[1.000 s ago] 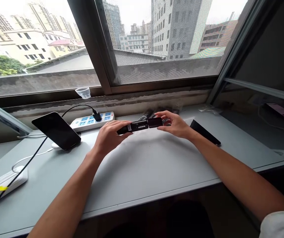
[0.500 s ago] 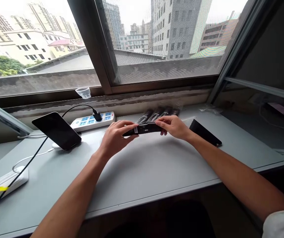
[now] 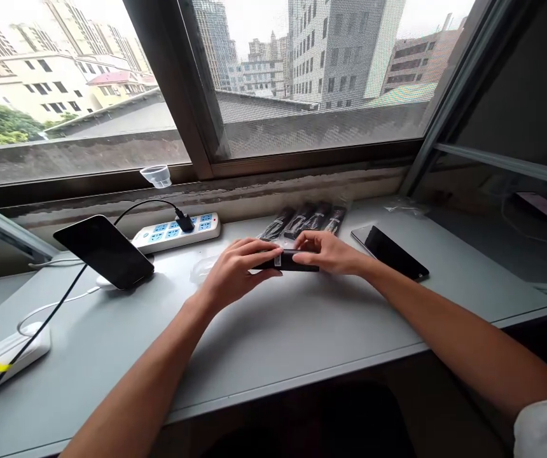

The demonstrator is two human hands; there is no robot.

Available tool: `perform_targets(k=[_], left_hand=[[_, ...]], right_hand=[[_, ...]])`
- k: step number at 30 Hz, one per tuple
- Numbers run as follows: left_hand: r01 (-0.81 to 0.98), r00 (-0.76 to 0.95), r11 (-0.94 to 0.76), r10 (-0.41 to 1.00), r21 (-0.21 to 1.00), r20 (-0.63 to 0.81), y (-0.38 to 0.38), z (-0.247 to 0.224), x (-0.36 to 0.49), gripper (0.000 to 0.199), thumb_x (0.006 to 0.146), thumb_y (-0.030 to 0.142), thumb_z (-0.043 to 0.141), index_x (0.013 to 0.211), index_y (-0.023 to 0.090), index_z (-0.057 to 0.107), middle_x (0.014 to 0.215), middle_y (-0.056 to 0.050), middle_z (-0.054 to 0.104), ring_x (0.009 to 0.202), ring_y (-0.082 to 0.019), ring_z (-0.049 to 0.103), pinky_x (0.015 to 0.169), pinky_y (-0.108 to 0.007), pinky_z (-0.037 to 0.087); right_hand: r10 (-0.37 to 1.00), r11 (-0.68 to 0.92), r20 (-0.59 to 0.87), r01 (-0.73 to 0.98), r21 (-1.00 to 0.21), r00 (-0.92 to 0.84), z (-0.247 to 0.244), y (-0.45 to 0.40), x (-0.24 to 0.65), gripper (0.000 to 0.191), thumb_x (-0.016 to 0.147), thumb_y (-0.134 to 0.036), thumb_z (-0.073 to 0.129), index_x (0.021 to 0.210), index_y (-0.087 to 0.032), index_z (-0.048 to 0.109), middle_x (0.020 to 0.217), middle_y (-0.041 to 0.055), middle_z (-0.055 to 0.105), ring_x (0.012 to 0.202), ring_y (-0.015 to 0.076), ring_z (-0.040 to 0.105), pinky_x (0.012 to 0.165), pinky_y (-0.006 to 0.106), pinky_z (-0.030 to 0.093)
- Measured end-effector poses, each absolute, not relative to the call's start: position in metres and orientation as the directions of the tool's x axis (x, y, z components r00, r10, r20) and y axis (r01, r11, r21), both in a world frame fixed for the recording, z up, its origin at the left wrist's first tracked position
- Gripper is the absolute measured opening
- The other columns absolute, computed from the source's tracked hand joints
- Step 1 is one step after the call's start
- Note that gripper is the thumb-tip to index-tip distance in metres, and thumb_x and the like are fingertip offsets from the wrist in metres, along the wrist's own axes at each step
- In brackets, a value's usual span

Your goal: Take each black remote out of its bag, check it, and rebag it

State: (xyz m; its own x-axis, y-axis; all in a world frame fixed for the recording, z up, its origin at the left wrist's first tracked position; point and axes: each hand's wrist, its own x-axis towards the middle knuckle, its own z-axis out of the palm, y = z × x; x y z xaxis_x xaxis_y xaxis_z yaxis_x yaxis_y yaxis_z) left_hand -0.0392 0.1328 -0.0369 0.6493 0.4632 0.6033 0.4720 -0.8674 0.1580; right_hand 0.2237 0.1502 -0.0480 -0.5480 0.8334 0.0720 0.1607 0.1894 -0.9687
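Above the gray desk [image 3: 297,337], the left hand [image 3: 242,267] and right hand [image 3: 328,253] grip opposite ends of a black device [image 3: 297,260] with a small white label

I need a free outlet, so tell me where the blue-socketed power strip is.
In the head view, the power strip lies left of centre at the back of the desk, below the clear cup and right of the propped dark screen.
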Motion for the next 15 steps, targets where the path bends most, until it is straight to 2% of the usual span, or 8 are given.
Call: perform_targets(k=[2, 4, 7, 8, 10, 12, 13, 15], left_hand=[[0.468, 0.671, -0.873, 0.45, 0.135, 0.59, 0.131, -0.036, -0.033, 0.037, 0.095, 0.038, 0.077, 0.131, 0.032, 0.071, 0.124, -0.005, 0.077, 0.118, -0.026, 0.069, 0.105, -0.045, 0.051], [0.502, 0.621, -0.854, 0.466, 0.137, 0.63, 0.131, -0.034, -0.029, 0.045, 0.093, 0.043, 0.078, 0.136, 0.033, 0.067, 0.133, -0.006, 0.073, 0.131, -0.029, 0.062, 0.114, -0.049, 0.046], [0.641, 0.407, -0.725, 0.599, 0.251, 0.69, 0.136, -0.032, -0.037, 0.06, 0.092, 0.05, 0.078, 0.145, 0.029, 0.059, 0.147, -0.011, 0.062, 0.138, -0.031, 0.056, 0.118, -0.05, 0.044], [0.694, 0.345, -0.655, 0.667, 0.299, 0.66, 0.138, -0.033, -0.043, 0.061, 0.093, 0.051, 0.075, 0.147, 0.028, 0.057, 0.147, -0.012, 0.061, 0.137, -0.032, 0.057, 0.116, -0.051, 0.046], [0.795, 0.317, -0.505, 0.819, 0.336, 0.479, 0.143, -0.034, -0.057, 0.066, 0.094, 0.053, 0.071, 0.151, 0.024, 0.053, 0.144, -0.014, 0.063, 0.132, -0.035, 0.06, 0.11, -0.051, 0.05], [0.852, 0.331, -0.408, 0.905, 0.328, 0.267, 0.144, -0.037, -0.068, 0.069, 0.093, 0.054, 0.071, 0.151, 0.021, 0.053, 0.14, -0.015, 0.067, 0.122, -0.034, 0.067, 0.1, -0.048, 0.055], [0.861, 0.343, -0.391, 0.919, 0.325, 0.196, 0.144, -0.037, -0.07, 0.069, 0.092, 0.054, 0.071, 0.15, 0.021, 0.054, 0.137, -0.014, 0.069, 0.116, -0.033, 0.07, 0.095, -0.045, 0.056], [0.854, 0.374, -0.404, 0.915, 0.329, 0.154, 0.141, -0.037, -0.069, 0.062, 0.092, 0.051, 0.07, 0.147, 0.024, 0.059, 0.13, -0.011, 0.072, 0.106, -0.029, 0.073, 0.087, -0.039, 0.057]], right_hand=[[0.758, 0.168, 0.068, 0.093, -0.981, -0.649, -0.047, 0.15, 0.224, 0.038, 0.086, -0.039, 0.081, 0.118, -0.021, 0.07, 0.099, 0.0031, 0.076, 0.089, 0.0187, 0.071, 0.073, 0.028, 0.054], [0.753, 0.124, 0.062, 0.049, -0.991, -0.655, -0.046, 0.152, 0.225, 0.044, 0.083, -0.035, 0.083, 0.122, -0.02, 0.071, 0.11, 0.0058, 0.077, 0.099, 0.0214, 0.071, 0.084, 0.031, 0.055], [0.888, 0.059, 0.043, 0.021, -0.998, -0.457, -0.043, 0.159, 0.231, 0.043, 0.077, -0.032, 0.087, 0.114, -0.019, 0.069, 0.098, 0.0049, 0.076, 0.088, 0.0204, 0.072, 0.081, 0.034, 0.057], [0.929, 0.053, 0.05, -0.001, -0.999, -0.368, -0.043, 0.162, 0.233, 0.045, 0.075, -0.032, 0.088, 0.113, -0.02, 0.066, 0.096, 0.004, 0.075, 0.086, 0.0201, 0.072, 0.082, 0.035, 0.059], [0.971, 0.066, 0.078, -0.061, -0.996, -0.226, -0.043, 0.166, 0.236, 0.059, 0.074, -0.032, 0.089, 0.124, -0.022, 0.06, 0.1, 0.0036, 0.074, 0.092, 0.0212, 0.073, 0.086, 0.038, 0.062], [0.98, 0.086, 0.101, -0.095, -0.992, -0.169, -0.045, 0.169, 0.238, 0.086, 0.074, -0.034, 0.09, 0.147, -0.028, 0.045, 0.112, 0.0051, 0.071, 0.103, 0.024, 0.073, 0.091, 0.043, 0.064], [0.981, 0.096, 0.109, -0.091, -0.991, -0.158, -0.047, 0.17, 0.239, 0.102, 0.074, -0.036, 0.089, 0.158, -0.031, 0.032, 0.12, 0.0064, 0.069, 0.108, 0.0253, 0.072, 0.092, 0.046, 0.065], [0.983, 0.132, 0.136, -0.04, -0.99, -0.127, -0.053, 0.172, 0.239, 0.128, 0.075, -0.04, 0.089, 0.168, -0.039, 0.001, 0.136, 0.0097, 0.061, 0.115, 0.0274, 0.07, 0.09, 0.049, 0.068]])
